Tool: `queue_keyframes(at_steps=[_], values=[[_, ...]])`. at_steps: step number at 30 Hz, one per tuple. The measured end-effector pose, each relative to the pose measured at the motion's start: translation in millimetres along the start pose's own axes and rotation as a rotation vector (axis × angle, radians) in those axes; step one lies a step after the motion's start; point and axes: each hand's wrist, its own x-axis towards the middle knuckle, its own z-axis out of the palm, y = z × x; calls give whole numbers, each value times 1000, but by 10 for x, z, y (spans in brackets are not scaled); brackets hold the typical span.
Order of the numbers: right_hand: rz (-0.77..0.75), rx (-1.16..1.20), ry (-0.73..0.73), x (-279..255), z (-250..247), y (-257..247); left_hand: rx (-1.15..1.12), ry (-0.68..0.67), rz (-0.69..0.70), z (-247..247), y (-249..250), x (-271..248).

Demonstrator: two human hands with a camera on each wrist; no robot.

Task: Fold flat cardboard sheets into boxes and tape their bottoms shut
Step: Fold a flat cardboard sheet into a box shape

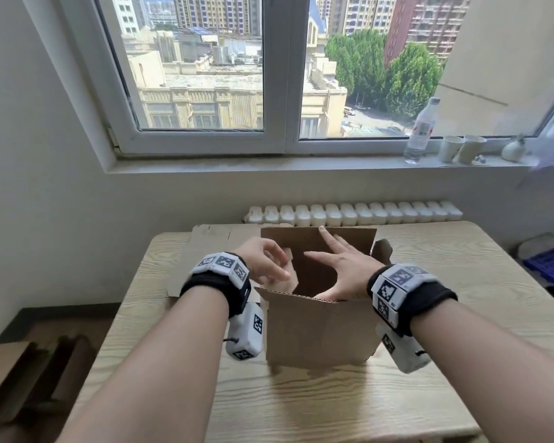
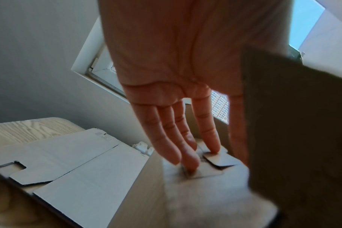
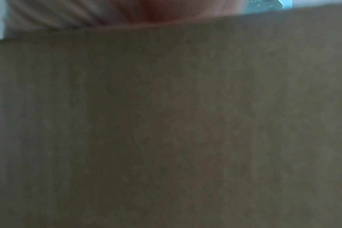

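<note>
Hands (image 1: 269, 263) inside box (image 1: 320, 330), fingertips (image 2: 213, 148) pressing flaps, right wrist blocked

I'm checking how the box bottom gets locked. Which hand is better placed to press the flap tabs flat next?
Left, probably. The left hand already has its fingers on the tabs inside the box. The right hand is spread over the opening, its reach inside hidden.

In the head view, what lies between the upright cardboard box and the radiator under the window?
Only a bare strip of table lies between the box and the radiator. The flat cardboard sheet lies off to the left.
</note>
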Motion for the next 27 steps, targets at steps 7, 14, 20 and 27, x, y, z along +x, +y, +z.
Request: queue_keyframes(at_steps=[7, 14, 20, 27], values=[[-9, 30, 20, -4, 30, 12, 210, 119, 5, 32, -142, 63], [-6, 58, 11, 21, 46, 20, 329, 129, -26, 98, -174, 83], [-1, 129, 24, 43, 45, 0, 540, 108, -19, 223, -284, 198], [101, 110, 459, -111, -219, 218, 568, 115, -46, 238, -294, 282]])
